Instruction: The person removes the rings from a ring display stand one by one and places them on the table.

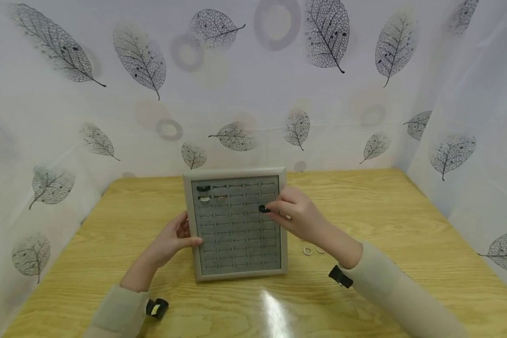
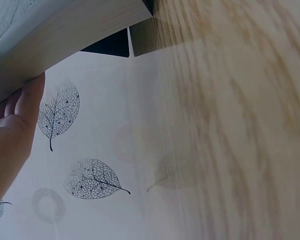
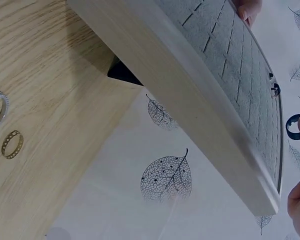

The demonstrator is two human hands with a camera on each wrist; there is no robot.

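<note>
Right hand [image 1: 297, 217] pinched a black ring [image 1: 264, 209] over the tray's [image 1: 235, 274] right edge. Left hand [image 1: 175, 237] steadied the tray's left edge, thumb curled on the frame. Risk: ring missing the slot, dropping onto table [image 1: 405, 211] by loose rings [image 1: 307, 251].

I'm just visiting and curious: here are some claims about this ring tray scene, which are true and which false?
1. The right hand pinches a black ring over the grey ring display tray. True.
2. The left hand rests flat on the table, away from the tray. False: it holds the tray's left edge.
3. Loose rings lie on the wooden table right of the tray. True.
4. Every slot of the tray is filled. False: only a few rings sit at its top left; most slots are bare.
</note>
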